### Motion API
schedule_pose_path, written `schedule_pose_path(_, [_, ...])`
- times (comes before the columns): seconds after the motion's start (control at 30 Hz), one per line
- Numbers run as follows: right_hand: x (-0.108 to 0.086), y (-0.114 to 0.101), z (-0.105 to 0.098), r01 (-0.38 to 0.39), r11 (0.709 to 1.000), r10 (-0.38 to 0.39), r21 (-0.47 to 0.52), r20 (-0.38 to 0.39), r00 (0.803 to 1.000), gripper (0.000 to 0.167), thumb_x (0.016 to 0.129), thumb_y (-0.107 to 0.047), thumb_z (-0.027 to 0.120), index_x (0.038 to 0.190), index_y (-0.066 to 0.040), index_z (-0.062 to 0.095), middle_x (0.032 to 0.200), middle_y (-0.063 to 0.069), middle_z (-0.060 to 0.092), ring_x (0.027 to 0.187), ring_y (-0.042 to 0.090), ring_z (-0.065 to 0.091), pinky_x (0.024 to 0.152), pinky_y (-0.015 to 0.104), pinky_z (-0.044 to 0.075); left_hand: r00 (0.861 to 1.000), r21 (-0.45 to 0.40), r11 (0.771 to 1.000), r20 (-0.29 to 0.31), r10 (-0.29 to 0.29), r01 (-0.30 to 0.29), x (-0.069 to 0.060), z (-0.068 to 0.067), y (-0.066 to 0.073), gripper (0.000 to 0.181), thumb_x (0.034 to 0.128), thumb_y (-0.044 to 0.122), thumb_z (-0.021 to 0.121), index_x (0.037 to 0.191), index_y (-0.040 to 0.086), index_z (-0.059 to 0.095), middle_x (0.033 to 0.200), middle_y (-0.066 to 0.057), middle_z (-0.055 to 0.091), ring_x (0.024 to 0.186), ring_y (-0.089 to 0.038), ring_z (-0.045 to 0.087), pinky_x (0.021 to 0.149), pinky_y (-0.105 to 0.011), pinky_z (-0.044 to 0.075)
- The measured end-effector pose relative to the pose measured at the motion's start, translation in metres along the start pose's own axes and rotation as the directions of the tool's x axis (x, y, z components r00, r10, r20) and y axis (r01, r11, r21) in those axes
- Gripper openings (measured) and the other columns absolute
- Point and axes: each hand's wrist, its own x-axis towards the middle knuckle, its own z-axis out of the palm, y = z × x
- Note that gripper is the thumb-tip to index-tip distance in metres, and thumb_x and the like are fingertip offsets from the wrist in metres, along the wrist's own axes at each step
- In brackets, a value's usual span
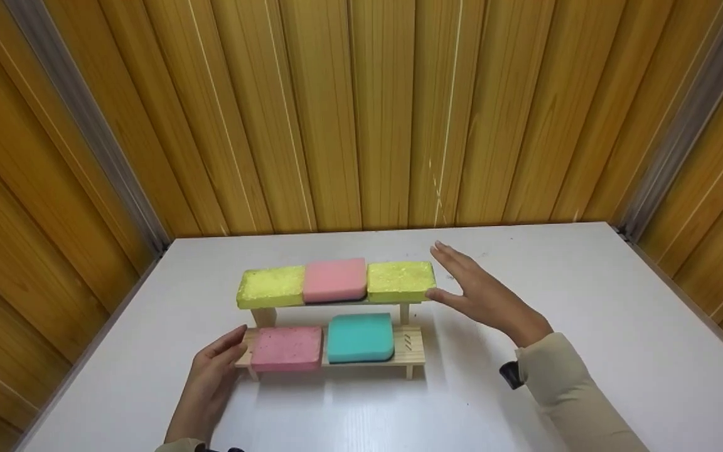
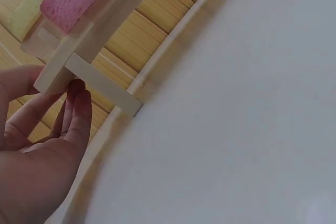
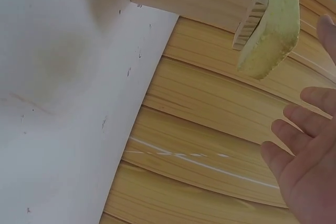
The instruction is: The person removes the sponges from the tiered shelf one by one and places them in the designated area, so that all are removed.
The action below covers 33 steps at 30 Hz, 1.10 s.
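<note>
A two-tier wooden rack (image 1: 415,355) carries several sponges. On its upper tier a pink sponge (image 1: 335,279) sits between a left yellow sponge (image 1: 272,286) and a right yellow sponge (image 1: 401,280). The lower tier bears a darker pink sponge (image 1: 286,348) and a turquoise sponge (image 1: 360,338). My left hand (image 1: 212,370) pinches the left end of the lower tier, fingers beneath it in the left wrist view. Beside the right yellow sponge is my right hand (image 1: 484,295), fingers spread, holding nothing. A gap separates them in the right wrist view.
The rack stands on a white table (image 1: 462,402). Wood-patterned panels (image 1: 380,125) rise behind the table and on both sides, with grey metal posts (image 1: 691,125) at the corners.
</note>
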Motion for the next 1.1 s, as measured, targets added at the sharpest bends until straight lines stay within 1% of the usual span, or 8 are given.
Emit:
schedule_pose_path(0.23, [0.008, -0.006, 0.006, 0.014, 1.000, -0.015, 0.027, 0.050, 0.999, 0.081, 0.090, -0.053, 0.058, 0.153, -0.015, 0.025, 0.161, 0.004, 0.018, 0.148, 0.030, 0.017, 0.119, 0.056, 0.021, 1.000, 0.010, 1.000, 0.006, 0.015, -0.015, 0.000, -0.002, -0.001, 0.052, 0.0905, 0.004, 0.057, 0.141, 0.000, 0.045, 0.152, -0.015, 0.038, 0.141, -0.028, 0.035, 0.105, -0.030, 0.043])
schedule_pose_path(0.4, [0.014, -0.009, 0.009, 0.018, 0.998, -0.022, 0.052, 0.066, 0.998, 0.080, 0.090, -0.050, 0.060, 0.152, -0.014, 0.027, 0.161, 0.006, 0.020, 0.148, 0.030, 0.017, 0.120, 0.055, 0.021, 0.999, 0.001, 0.999, 0.025, 0.040, -0.040, -0.002, -0.002, -0.002, 0.053, 0.0902, 0.003, 0.058, 0.141, -0.002, 0.044, 0.152, -0.015, 0.037, 0.141, -0.028, 0.035, 0.105, -0.029, 0.043])
schedule_pose_path(0.53, [0.017, -0.010, 0.012, 0.026, 0.998, -0.030, 0.056, 0.077, 0.997, 0.078, 0.090, -0.048, 0.060, 0.152, -0.012, 0.028, 0.160, 0.007, 0.021, 0.147, 0.030, 0.018, 0.120, 0.053, 0.022, 0.999, -0.011, 0.999, 0.018, 0.044, -0.044, -0.003, -0.003, -0.001, 0.053, 0.0897, 0.003, 0.060, 0.140, -0.002, 0.044, 0.151, -0.016, 0.038, 0.140, -0.027, 0.036, 0.104, -0.027, 0.044])
schedule_pose_path(0.8, [0.019, -0.013, 0.016, 0.071, 0.997, -0.073, 0.037, 0.054, 0.996, 0.075, 0.090, -0.041, 0.064, 0.148, -0.005, 0.034, 0.158, 0.013, 0.027, 0.145, 0.034, 0.023, 0.118, 0.054, 0.025, 0.998, 0.020, 0.998, 0.004, 0.058, -0.058, -0.004, -0.004, -0.002, 0.053, 0.0889, 0.006, 0.063, 0.139, -0.003, 0.046, 0.150, -0.016, 0.039, 0.140, -0.029, 0.036, 0.102, -0.026, 0.046])
schedule_pose_path(0.9, [0.019, -0.014, 0.017, 0.066, 0.997, -0.068, 0.038, 0.056, 0.996, 0.073, 0.091, -0.039, 0.063, 0.148, -0.005, 0.034, 0.158, 0.013, 0.026, 0.145, 0.034, 0.023, 0.118, 0.054, 0.026, 0.999, 0.018, 0.998, 0.001, 0.054, -0.054, -0.005, -0.005, -0.003, 0.053, 0.0886, 0.006, 0.063, 0.139, -0.002, 0.047, 0.150, -0.016, 0.040, 0.140, -0.028, 0.036, 0.102, -0.026, 0.047])
schedule_pose_path(1.1, [0.020, -0.015, 0.017, 0.058, 0.998, -0.060, 0.026, 0.059, 0.996, 0.070, 0.092, -0.039, 0.062, 0.148, -0.006, 0.036, 0.158, 0.013, 0.026, 0.145, 0.034, 0.023, 0.118, 0.053, 0.027, 0.998, 0.021, 0.998, 0.019, 0.060, -0.060, -0.006, -0.005, -0.002, 0.054, 0.0894, 0.007, 0.063, 0.139, -0.002, 0.045, 0.151, -0.016, 0.038, 0.141, -0.029, 0.034, 0.104, -0.028, 0.045])
